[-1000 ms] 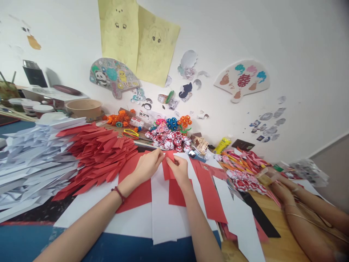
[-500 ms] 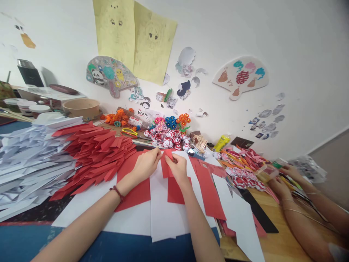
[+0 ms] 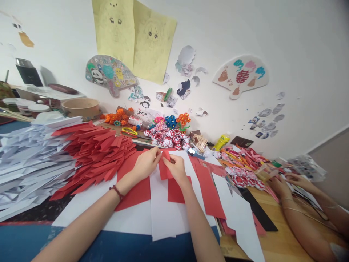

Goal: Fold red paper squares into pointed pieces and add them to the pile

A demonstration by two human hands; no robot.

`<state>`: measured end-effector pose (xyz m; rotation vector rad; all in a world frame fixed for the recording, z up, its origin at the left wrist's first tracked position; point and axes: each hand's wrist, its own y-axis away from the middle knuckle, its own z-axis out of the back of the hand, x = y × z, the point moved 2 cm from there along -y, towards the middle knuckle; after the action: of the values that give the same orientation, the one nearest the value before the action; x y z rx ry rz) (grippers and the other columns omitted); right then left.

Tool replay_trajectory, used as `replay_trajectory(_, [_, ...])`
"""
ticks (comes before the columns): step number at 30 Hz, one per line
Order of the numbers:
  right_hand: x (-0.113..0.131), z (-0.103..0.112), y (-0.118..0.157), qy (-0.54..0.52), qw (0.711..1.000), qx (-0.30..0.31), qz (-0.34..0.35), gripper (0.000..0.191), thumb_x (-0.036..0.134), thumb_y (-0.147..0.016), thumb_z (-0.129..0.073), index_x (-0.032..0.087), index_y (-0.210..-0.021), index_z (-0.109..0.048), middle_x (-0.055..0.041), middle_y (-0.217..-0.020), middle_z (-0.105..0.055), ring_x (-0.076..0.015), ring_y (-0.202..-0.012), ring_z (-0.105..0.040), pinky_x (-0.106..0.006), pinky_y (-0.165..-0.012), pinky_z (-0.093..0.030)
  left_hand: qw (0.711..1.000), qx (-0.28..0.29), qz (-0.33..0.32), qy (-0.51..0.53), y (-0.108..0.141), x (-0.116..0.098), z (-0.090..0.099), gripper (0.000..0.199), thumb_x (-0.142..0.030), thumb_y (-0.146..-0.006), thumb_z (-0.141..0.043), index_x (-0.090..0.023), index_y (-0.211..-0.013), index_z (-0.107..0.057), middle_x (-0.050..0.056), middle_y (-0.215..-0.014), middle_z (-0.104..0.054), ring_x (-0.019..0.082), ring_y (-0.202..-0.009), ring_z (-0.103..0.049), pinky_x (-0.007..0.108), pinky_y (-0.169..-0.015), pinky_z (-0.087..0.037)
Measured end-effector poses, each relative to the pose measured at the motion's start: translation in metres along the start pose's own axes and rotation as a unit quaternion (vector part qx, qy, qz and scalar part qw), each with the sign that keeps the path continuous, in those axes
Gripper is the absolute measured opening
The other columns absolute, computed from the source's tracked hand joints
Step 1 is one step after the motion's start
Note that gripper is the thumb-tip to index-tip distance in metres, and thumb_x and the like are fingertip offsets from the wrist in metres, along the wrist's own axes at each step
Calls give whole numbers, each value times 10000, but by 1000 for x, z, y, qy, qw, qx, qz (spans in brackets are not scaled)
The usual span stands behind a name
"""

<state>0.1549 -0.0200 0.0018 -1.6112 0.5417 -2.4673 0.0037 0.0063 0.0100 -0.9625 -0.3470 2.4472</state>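
Note:
Between my two hands is a small red paper piece point(image 3: 164, 171). My left hand point(image 3: 145, 163) pinches its upper left edge, and the fingertips partly hide the paper. Thumb and fingers of my right hand point(image 3: 176, 168) close on its upper right side. Beneath lie white sheets point(image 3: 163, 218), a red square point(image 3: 176, 191) and a larger red sheet point(image 3: 136, 193). Folded red strips point(image 3: 98, 156) are heaped to the left, beside a big pile of folded white strips point(image 3: 35, 156).
Red-and-white paper flowers point(image 3: 169, 138) stand behind my hands, near a yellow bottle point(image 3: 221, 142) and a round bowl point(image 3: 81, 108). At the right, another person's hands point(image 3: 282, 185) work among coloured strips point(image 3: 245, 158). A black sheet point(image 3: 259, 209) lies nearer.
My right hand has shifted slightly left on the red paper, which has turned a little. The other person's farther hand has moved closer to their nearer one.

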Motion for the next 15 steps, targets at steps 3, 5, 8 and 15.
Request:
replay_trajectory(3, [1, -2, 1, -4, 1000, 19, -9, 332, 454, -745, -601, 166, -592, -538, 26, -563, -454, -121, -570, -416, -227, -502, -306, 999, 6, -7, 54, -2, 1, -1, 129, -302, -891, -408, -214, -862, -498, 25, -804, -628, 171, -714, -589, 240, -608, -358])
replay_trajectory(5, [0, -3, 1, -9, 999, 30, -12, 320, 453, -751, -597, 170, -612, -544, 26, -567, -463, -120, -563, -407, -228, -497, -297, 996, 11, -22, 85, -3, 0, 0, 107, -269, -867, -416, -208, -828, -494, 15, -780, -611, 156, -684, -565, 234, -605, -362])
replay_trajectory(8, [-1, -3, 1, 1, 1000, 21, -5, 339, 441, -770, -588, 189, -575, -473, 45, -536, -394, -103, -525, -331, -231, -481, -245, 993, 16, -40, 111, -3, -3, 2, 94, -230, -833, -415, -202, -783, -489, 5, -751, -588, 143, -665, -532, 233, -607, -364])
replay_trajectory(15, [0, -3, 1, 2, 1000, 3, 20, 423, 463, -788, -584, 205, -543, -357, 55, -550, -290, -97, -539, -279, -235, -486, -228, 991, 27, -25, 132, -3, -8, 7, 76, -205, -776, -415, -196, -726, -471, -14, -700, -555, 136, -651, -506, 234, -603, -351])
